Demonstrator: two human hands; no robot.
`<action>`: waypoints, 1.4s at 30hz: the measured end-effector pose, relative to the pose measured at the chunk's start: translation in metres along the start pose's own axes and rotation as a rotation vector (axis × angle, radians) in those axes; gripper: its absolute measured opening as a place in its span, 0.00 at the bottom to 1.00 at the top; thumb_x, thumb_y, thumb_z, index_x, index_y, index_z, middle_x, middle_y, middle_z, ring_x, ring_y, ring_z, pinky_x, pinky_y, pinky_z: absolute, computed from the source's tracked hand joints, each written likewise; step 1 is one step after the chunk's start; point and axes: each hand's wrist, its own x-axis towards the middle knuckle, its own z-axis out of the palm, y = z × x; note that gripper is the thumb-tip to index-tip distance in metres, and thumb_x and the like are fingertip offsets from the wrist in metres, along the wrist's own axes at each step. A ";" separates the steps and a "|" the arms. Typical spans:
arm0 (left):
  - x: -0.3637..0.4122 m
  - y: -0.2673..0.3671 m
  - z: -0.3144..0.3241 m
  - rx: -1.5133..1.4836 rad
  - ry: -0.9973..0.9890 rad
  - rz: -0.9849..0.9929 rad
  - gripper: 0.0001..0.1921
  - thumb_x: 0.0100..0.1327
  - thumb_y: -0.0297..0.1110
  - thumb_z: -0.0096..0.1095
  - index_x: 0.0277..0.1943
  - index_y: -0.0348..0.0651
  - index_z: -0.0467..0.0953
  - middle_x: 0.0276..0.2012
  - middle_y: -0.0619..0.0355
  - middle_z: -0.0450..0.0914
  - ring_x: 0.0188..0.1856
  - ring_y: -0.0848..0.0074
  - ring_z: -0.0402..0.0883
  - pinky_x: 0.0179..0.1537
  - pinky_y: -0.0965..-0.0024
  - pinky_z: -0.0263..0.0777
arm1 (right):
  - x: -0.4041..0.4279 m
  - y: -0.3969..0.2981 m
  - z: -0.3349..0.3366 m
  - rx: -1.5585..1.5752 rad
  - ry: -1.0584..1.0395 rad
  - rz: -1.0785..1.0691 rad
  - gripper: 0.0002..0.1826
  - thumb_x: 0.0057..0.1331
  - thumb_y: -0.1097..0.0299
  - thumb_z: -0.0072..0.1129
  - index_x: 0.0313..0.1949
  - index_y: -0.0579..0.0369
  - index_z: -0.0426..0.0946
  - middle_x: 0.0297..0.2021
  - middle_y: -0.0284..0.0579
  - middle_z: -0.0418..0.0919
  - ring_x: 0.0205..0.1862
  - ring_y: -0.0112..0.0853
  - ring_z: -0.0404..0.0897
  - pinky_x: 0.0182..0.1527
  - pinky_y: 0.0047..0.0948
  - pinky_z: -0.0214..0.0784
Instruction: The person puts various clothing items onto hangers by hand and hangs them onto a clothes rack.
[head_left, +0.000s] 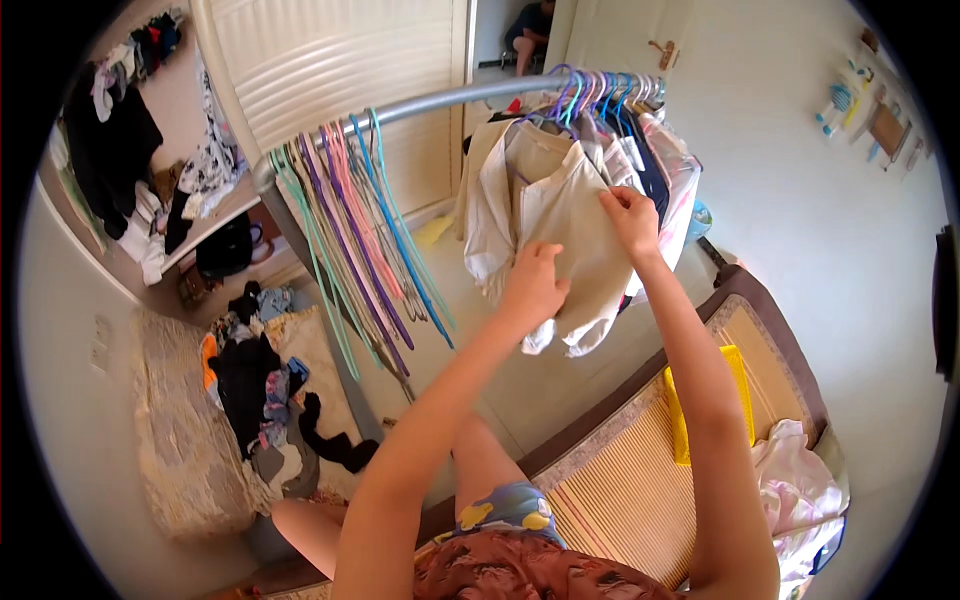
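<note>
A beige, long-sleeved, open-front garment (559, 217) hangs from the metal rail (457, 96) on a purple hanger. At its right shoulder in the picture, my right hand (634, 223) pinches the cloth between thumb and fingers. My left hand (534, 289) is in front of the lower front of the garment, with thumb and fingers apart; whether it touches the cloth is unclear. Behind the garment hang several more clothes (649, 161), partly hidden, their hangers bunched at the rail's right end.
Bare hangers (360, 232) in several colours hang on the rail's left. Clothes lie piled (251, 382) on a pale cushioned seat at left. A yellow basket (682, 420) stands on the bed mat (622, 480). A person (531, 34) sits beyond the doorway.
</note>
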 end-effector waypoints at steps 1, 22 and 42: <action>-0.004 -0.001 0.009 0.002 -0.033 -0.021 0.24 0.52 0.31 0.62 0.52 0.33 0.68 0.52 0.43 0.67 0.54 0.54 0.68 0.56 0.62 0.62 | -0.003 0.004 0.005 -0.011 -0.018 0.007 0.15 0.56 0.61 0.60 0.38 0.60 0.79 0.28 0.46 0.81 0.30 0.30 0.80 0.36 0.26 0.70; -0.099 -0.045 0.116 -0.191 -0.263 -0.391 0.31 0.52 0.29 0.61 0.59 0.34 0.58 0.55 0.43 0.64 0.55 0.52 0.68 0.52 0.57 0.66 | -0.166 0.133 0.035 0.161 -0.327 0.357 0.22 0.51 0.62 0.67 0.39 0.67 0.75 0.26 0.39 0.78 0.26 0.23 0.74 0.29 0.25 0.67; -0.122 -0.029 0.094 -0.205 -0.164 -0.346 0.33 0.54 0.29 0.58 0.61 0.32 0.54 0.53 0.41 0.66 0.53 0.51 0.68 0.52 0.58 0.66 | -0.146 -0.014 0.005 -0.333 0.133 -0.393 0.23 0.52 0.79 0.56 0.50 0.58 0.68 0.50 0.53 0.67 0.51 0.45 0.66 0.54 0.39 0.58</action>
